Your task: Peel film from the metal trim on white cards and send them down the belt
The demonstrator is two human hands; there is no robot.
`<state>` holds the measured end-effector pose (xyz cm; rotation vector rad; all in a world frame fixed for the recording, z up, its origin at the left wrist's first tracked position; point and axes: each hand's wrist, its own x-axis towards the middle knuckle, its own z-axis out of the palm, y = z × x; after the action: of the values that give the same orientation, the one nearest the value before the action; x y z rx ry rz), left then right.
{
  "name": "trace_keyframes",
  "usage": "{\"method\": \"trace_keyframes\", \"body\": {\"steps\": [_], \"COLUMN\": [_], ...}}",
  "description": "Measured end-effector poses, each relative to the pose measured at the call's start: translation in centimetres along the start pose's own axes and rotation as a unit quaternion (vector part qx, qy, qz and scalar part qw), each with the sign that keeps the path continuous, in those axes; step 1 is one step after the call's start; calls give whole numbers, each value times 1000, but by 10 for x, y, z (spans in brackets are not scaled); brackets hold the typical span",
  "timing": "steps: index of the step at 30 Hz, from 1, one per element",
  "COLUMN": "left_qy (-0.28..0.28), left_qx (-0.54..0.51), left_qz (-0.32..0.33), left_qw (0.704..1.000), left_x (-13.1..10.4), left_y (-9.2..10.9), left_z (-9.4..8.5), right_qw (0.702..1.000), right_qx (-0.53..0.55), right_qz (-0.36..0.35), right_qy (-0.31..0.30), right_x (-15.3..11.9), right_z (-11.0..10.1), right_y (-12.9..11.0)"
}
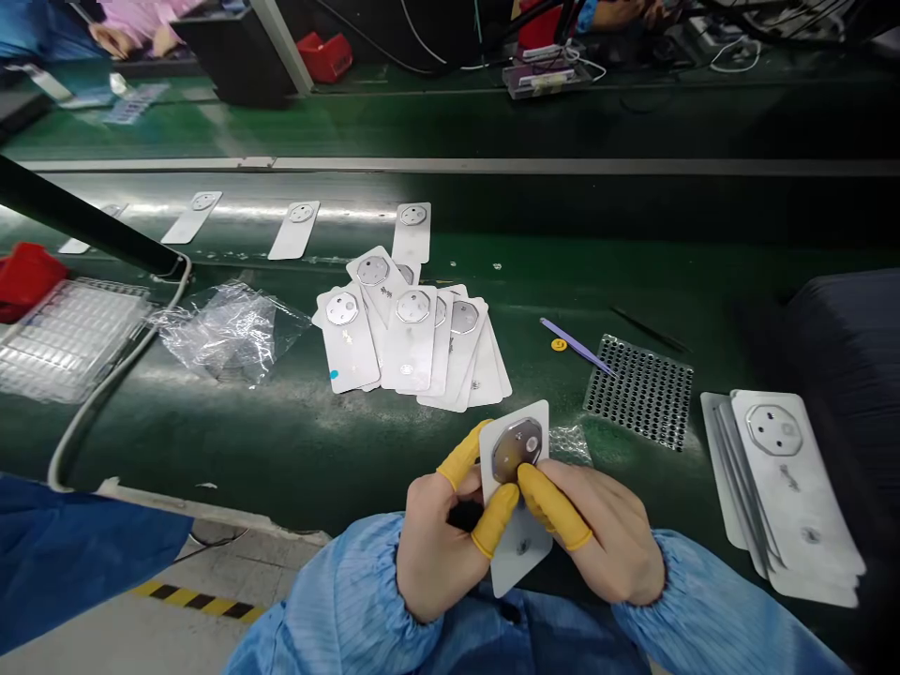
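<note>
A pale phone back cover [521, 555] with a dark octagonal camera ring is tilted up in front of me at the bench edge. My left hand [442, 534] clasps its left side, with yellow finger cots on thumb and finger. On its right side, my right hand [608, 534] is closed, and a yellow-cotted fingertip presses just below the ring. Whether something small is under that fingertip is hidden. Beyond my hands lies a loose pile of similar covers [412, 342]. A stack of covers [798, 478] rests at the right.
Purple tweezers [573, 342], a small yellow piece [559, 345] and a perforated tray of small parts [639, 389] lie right of the pile. Left are crumpled plastic film [232, 328], clear trays [77, 328] and a black post [91, 220]. Other people's hands show across the bench.
</note>
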<state>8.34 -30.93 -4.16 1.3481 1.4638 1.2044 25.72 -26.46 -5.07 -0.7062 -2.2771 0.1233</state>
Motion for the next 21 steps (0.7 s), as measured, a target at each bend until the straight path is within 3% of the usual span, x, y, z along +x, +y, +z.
{"method": "trace_keyframes", "body": {"steps": [6, 16, 21], "left_qy": [35, 48, 51], "left_qx": [18, -25, -31], "left_qz": [24, 34, 67], "left_qw": [999, 998, 996], "left_x": [0, -4, -4], "left_y": [3, 6, 8], "left_z": [4, 7, 10], "right_qw": [1000, 995, 992], "right_qx": [-16, 56, 71], "right_qz": [-15, 87, 103], "right_qy": [-19, -8, 16], "right_x": [-3, -10, -14], "right_z": [2, 5, 5], "right_y": [-4, -10, -12]}}
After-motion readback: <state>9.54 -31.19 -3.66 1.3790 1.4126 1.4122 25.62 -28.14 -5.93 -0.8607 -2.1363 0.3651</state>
